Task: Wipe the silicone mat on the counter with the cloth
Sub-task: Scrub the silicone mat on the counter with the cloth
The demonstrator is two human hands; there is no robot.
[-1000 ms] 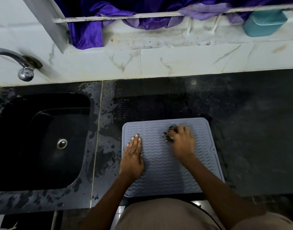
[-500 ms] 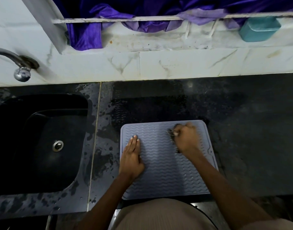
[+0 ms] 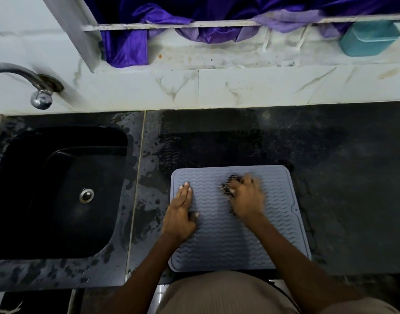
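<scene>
the right hand (image 3: 246, 199) is gripping a dark cloth (image 3: 228, 185) bunched under its fingers, scrubbing the silicone mat (image 3: 228, 241). the left hand (image 3: 179, 214) is pressing flat, fingers straight, beside it. advise overlapping strokes toward the unwiped near edge, keeping the anchor firm.

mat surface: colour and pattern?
Grey-blue mat, covered in rows of raised wavy ridges with a plain raised rim. Head view, the only one, shows it clearly.

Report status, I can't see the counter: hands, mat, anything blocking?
Left hand flat, pinning silicone mat. Right hand gripping dark cloth on the mat. Nothing blocking.
</scene>
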